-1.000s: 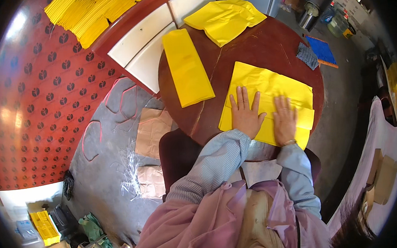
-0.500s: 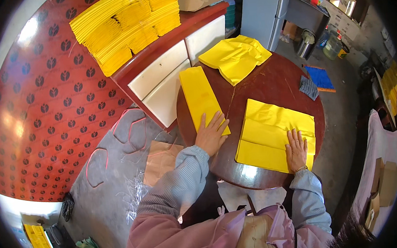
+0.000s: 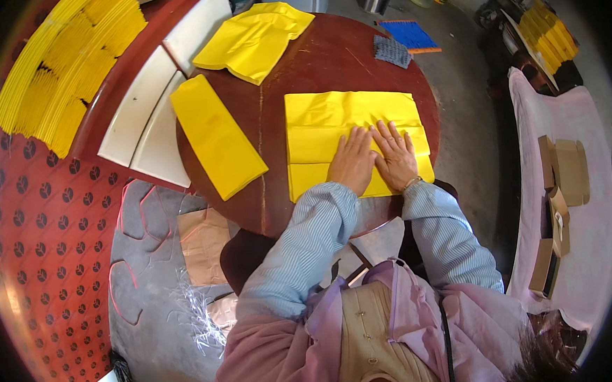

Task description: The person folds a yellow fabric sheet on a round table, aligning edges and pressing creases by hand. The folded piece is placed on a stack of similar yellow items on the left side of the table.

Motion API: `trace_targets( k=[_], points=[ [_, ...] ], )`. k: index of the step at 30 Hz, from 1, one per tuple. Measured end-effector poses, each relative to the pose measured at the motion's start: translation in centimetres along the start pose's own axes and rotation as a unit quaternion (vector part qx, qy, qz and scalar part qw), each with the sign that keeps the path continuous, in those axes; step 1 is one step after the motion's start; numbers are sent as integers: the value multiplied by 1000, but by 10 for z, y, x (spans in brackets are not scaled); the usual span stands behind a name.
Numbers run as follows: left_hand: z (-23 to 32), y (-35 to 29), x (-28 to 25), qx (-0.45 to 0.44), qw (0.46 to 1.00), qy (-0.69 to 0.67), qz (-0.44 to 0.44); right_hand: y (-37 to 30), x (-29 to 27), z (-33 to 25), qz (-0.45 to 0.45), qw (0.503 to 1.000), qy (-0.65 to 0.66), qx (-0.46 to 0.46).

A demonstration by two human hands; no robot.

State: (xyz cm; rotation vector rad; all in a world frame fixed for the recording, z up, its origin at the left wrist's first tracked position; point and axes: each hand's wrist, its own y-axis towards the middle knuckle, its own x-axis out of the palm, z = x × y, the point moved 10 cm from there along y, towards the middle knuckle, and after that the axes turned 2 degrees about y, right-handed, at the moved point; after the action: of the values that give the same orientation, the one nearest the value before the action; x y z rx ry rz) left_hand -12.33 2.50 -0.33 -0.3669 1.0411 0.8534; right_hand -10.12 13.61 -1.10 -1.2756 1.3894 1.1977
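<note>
A broad yellow sheet (image 3: 316, 131), folded and creased across, lies on the round dark-red table (image 3: 340, 56) in front of me. Both of my hands press on it side by side. My left hand (image 3: 355, 161) lies flat, fingers stretched out, near the middle of the sheet. Just right of it, almost touching, my right hand (image 3: 395, 156) lies flat with its fingers a little spread. At the table's left side rests a narrow folded yellow strip (image 3: 220, 137), which neither hand touches. A crumpled yellow sheet (image 3: 253, 40) lies toward the far edge.
Tall bundles of folded yellow pieces (image 3: 67, 65) stand on a red cabinet top at the far left. A grey cloth (image 3: 391, 51) sits at the table's far right edge. Cardboard (image 3: 204, 246) and red straps lie on the floor. Open boxes (image 3: 564, 175) rest on pale cloth at right.
My left hand has left the narrow folded strip and moved right onto the broad yellow sheet, beside my right hand. The whole view has shifted toward the right.
</note>
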Motion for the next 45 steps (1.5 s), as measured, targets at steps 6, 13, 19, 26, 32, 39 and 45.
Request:
trace_targets(
  k=[6,13,19,26,32,39,45],
  points=[
    [-30,-12,-6,-98,981,152,75,-9,-13,34,44,999,-10,27],
    [-81,-29,-23,-202,951,224,65,-18,-7,76,0,997,-31,76],
    [-58,-55,-65,-121,949,61,286,-21,-13,69,33,998,-22,56],
    [-110,-96,28,-345,788,-435,265,-21,-9,73,18,997,29,68],
    [-122,-57,72,-364,708,-566,213,-21,-5,75,-5,997,33,71],
    [-54,-35,43,-413,573,-630,323,-26,-19,80,84,992,83,36],
    [-61,-55,-48,-321,643,-598,355,-20,-15,104,118,985,122,1]
  ],
)
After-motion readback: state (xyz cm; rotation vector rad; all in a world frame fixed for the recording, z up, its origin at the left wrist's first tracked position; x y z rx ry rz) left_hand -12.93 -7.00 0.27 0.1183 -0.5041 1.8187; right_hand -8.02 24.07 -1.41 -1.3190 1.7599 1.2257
